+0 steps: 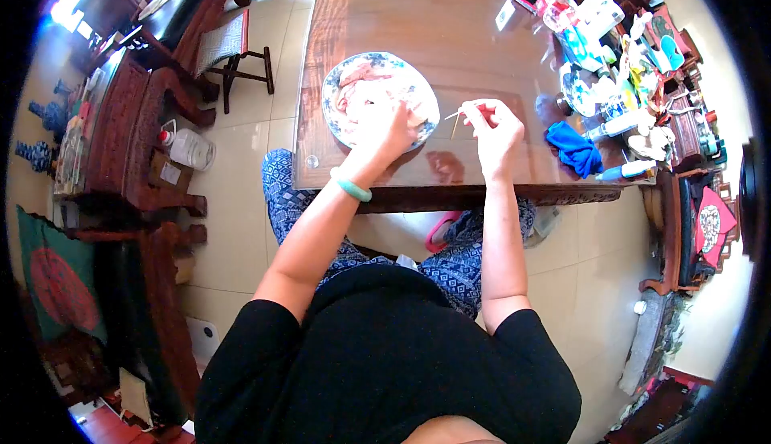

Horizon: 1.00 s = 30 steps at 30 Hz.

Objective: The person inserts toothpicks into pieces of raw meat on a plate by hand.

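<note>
Right hand (499, 127) pinches a slim stick (453, 115) beside the plate (393, 60), light, likely snappable, best held near one end, while the left hand (391, 137), grip unreadable, meets soft-looking, probably slippery pink pieces (361, 91) on it.

On the table (474, 42) lies a plate (330, 100), a cloth (573, 148) to its right — left of the table, a stool (222, 44).
</note>
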Motion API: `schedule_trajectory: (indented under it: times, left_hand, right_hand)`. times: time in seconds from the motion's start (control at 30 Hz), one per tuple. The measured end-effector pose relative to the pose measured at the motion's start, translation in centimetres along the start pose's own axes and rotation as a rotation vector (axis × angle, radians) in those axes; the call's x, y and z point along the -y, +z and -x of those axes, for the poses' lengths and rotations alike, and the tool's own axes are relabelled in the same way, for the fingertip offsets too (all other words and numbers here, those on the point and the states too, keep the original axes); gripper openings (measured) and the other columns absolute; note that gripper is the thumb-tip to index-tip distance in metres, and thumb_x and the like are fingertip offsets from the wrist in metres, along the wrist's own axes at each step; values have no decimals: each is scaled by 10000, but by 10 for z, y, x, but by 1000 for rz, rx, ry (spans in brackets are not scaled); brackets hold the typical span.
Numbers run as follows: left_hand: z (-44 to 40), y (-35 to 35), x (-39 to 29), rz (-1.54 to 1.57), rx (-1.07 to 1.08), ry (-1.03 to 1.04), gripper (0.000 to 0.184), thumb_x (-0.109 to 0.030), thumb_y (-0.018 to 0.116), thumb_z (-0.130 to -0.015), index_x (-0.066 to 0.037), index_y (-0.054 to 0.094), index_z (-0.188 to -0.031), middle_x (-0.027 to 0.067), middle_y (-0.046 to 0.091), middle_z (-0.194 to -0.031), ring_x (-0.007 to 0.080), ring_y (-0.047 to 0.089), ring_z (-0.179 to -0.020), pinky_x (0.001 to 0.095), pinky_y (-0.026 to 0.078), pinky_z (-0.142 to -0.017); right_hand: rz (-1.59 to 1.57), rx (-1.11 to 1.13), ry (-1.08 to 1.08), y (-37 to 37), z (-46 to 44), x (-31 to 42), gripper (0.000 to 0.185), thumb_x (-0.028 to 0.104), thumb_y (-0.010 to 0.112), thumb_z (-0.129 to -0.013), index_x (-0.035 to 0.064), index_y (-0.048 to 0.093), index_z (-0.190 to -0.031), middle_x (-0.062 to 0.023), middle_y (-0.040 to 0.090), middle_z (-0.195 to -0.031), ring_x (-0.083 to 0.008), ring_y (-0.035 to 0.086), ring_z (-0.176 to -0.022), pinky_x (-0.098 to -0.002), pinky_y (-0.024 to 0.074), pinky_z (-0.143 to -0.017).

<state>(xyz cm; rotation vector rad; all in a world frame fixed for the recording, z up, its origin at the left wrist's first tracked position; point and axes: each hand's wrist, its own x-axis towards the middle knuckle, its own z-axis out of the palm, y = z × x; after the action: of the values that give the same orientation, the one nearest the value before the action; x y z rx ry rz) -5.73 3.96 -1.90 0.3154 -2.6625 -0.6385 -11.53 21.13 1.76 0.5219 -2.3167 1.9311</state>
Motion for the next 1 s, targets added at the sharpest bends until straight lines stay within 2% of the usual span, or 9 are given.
schedule_trajectory:
  times: [0.23,0.3,0.53,0.6,0.7,0.73,0.8,0.93,1.0]
  left_hand:
    - [5,-13,29,94,-64,42,196,-160,673,-760,-3,678,-878,180,661,-834,295,644,-745,380,510,-697]
    - [9,-21,31,393,-75,-67,173,-152,657,-798,-24,688,-911,134,647,-773,219,617,-682,335,494,-650]
    - [6,-51,38,469,-159,-168,164,-118,652,-863,-23,697,-989,70,592,-651,119,511,-576,271,433,-565]
    - [12,-47,34,508,-189,-136,176,-115,664,-857,-21,696,-1002,86,618,-679,145,549,-588,281,456,-579]
    - [25,-34,33,294,-197,225,164,-102,700,-805,-20,696,-948,142,680,-851,285,658,-765,350,520,-710]
    - [28,-28,35,260,-89,231,146,-77,704,-788,-22,692,-922,143,687,-885,301,667,-825,358,525,-750]
    - [37,-22,36,375,-120,333,145,-52,700,-779,-10,695,-917,138,685,-869,298,673,-838,358,530,-763]
    - [42,-19,40,435,-112,383,137,-36,696,-777,8,699,-906,142,675,-914,303,671,-842,362,531,-768]
    - [45,-18,39,452,38,255,118,-25,687,-779,23,701,-885,145,661,-974,307,669,-839,358,537,-758]
  right_hand:
    - [33,20,22,7,5,3,89,66,702,-851,-16,681,-877,-58,709,-762,-87,624,-664,-221,492,-620]
    - [21,38,12,12,6,3,85,59,700,-850,-18,679,-876,-60,710,-766,-86,624,-664,-222,495,-619]
    - [-20,58,5,18,4,-4,80,44,700,-845,-26,674,-873,-64,707,-770,-85,627,-668,-222,502,-620]
    - [-12,57,2,18,3,-6,76,45,701,-844,-19,678,-880,-63,706,-769,-89,638,-682,-226,507,-627]
    - [38,67,-4,23,4,-8,81,42,704,-836,-10,685,-894,-70,708,-772,-102,655,-706,-241,515,-644]
    - [38,67,-5,25,4,-8,81,42,704,-836,-10,685,-894,-70,708,-772,-102,655,-706,-241,515,-644]
    - [107,84,-70,30,7,-7,96,40,716,-829,-12,682,-903,-56,703,-792,-87,633,-716,-235,499,-633]
    - [233,123,-56,38,7,0,114,61,731,-818,-18,682,-883,-86,703,-770,-106,646,-706,-262,515,-658]
    - [278,156,-84,44,7,8,128,72,734,-815,-23,679,-883,-101,702,-765,-109,645,-696,-269,516,-649]
